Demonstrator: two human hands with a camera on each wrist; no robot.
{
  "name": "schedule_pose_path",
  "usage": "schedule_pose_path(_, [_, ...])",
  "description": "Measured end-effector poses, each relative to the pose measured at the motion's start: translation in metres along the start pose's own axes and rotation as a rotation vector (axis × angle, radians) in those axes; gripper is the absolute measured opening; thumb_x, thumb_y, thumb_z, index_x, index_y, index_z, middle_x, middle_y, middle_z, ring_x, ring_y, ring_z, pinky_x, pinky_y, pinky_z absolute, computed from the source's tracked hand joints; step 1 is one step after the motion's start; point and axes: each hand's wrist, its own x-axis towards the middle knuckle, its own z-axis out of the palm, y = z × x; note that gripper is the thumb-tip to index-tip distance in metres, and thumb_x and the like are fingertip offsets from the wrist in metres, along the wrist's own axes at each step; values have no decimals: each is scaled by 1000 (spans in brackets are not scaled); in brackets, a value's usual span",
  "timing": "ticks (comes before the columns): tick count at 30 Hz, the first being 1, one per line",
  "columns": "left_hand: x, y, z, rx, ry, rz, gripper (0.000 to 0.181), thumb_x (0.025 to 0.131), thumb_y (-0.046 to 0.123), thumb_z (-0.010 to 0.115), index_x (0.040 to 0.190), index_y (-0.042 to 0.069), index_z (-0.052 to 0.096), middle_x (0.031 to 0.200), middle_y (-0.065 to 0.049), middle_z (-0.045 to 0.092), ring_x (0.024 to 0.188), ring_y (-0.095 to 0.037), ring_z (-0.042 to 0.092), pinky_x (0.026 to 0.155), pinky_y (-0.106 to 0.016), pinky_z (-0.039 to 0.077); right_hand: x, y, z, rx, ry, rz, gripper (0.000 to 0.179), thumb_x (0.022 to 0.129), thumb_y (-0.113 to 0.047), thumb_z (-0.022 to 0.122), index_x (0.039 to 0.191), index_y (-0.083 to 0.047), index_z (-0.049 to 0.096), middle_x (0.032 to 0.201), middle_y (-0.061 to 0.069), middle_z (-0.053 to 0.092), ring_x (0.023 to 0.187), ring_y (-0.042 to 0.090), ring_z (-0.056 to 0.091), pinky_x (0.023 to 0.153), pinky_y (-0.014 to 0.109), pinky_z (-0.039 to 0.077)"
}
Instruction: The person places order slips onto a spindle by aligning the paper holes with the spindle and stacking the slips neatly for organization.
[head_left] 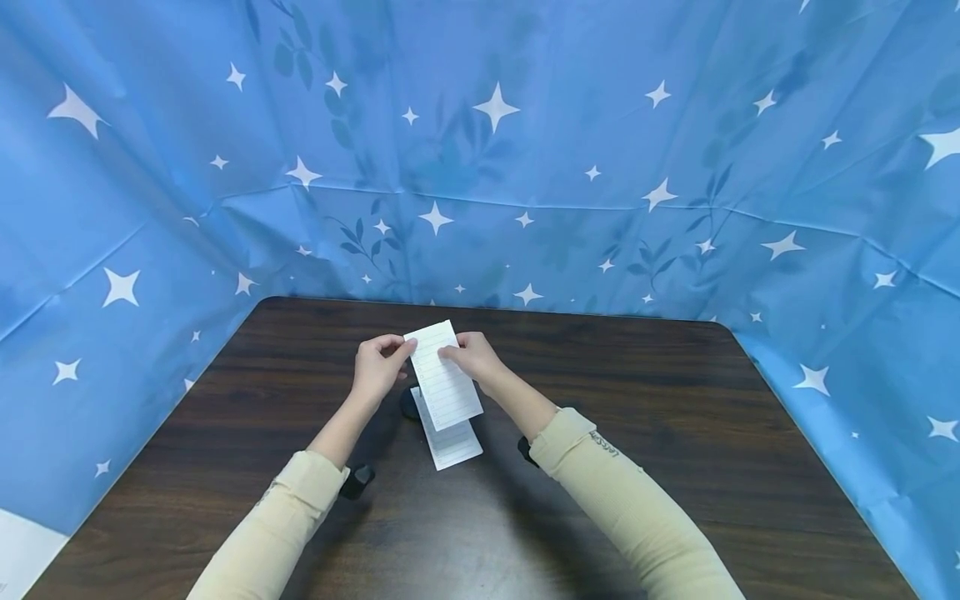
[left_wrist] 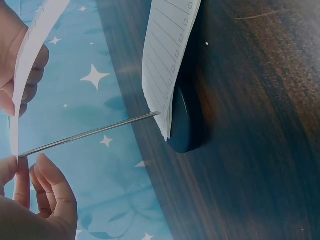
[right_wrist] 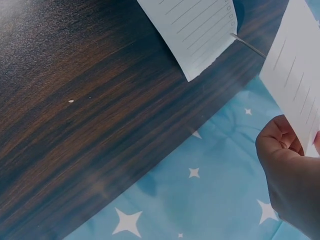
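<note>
My left hand pinches the left edge of a white lined paper slip. On the slip's opposite edge, my right hand grips it between thumb and fingers. A thin metal spike rises from a round black base, its upper end meeting the held slip beside the left fingertips. Whether the tip has pierced that slip, I cannot tell. Lower on the spike, close over the base, a few lined slips with small checkboxes are skewered near one end. In the head view the held slip partly covers these lower slips.
The dark wood-grain table extends on both sides of the hands. A blue curtain with white stars hangs behind and around it. Black wrist devices are on both forearms, and a white surface shows at lower left.
</note>
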Motion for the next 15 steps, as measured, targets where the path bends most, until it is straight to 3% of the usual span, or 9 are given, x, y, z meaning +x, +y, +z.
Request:
schedule_pose_path(9, [1, 2, 2, 9, -8, -23, 27, 92, 18, 60, 101, -6, 66, 85, -10, 60, 62, -11, 56, 52, -17, 54, 1, -1, 0, 7, 6, 16, 27, 92, -15, 56, 110, 3, 64, 99, 15, 65, 78, 17, 56, 63, 22, 44])
schedule_pose_path(15, [2, 3, 1, -31, -30, -84, 27, 93, 18, 59, 104, -6, 65, 82, -4, 56, 61, -6, 52, 51, -15, 52, 1, -1, 1, -19, -2, 13, 27, 93, -15, 55, 111, 4, 62, 99, 16, 64, 79, 18, 57, 64, 22, 44])
